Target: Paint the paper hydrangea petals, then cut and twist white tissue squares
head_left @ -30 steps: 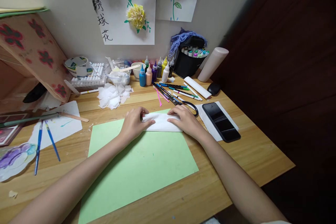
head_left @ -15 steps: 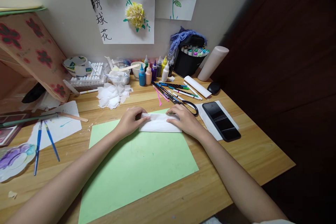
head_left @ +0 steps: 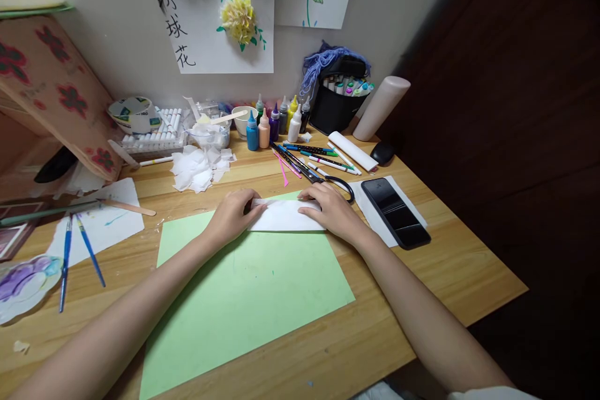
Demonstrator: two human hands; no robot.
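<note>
A folded strip of white paper lies across the far part of a light green sheet. My left hand pinches the strip's left end, thumb on top and fingers curled behind it. At the right end my right hand grips it the same way. The fingertips behind the strip are partly hidden. Just beyond my right hand are black-handled scissors.
A phone lies on white paper at the right. Pens, paint bottles and torn white paper sit along the back. Brushes and a paint palette are at left. A wooden table edge runs along the right.
The strip's top face looks smoother and flatter than before. Both hands keep their hold at its ends, and the whole view has shifted slightly.
</note>
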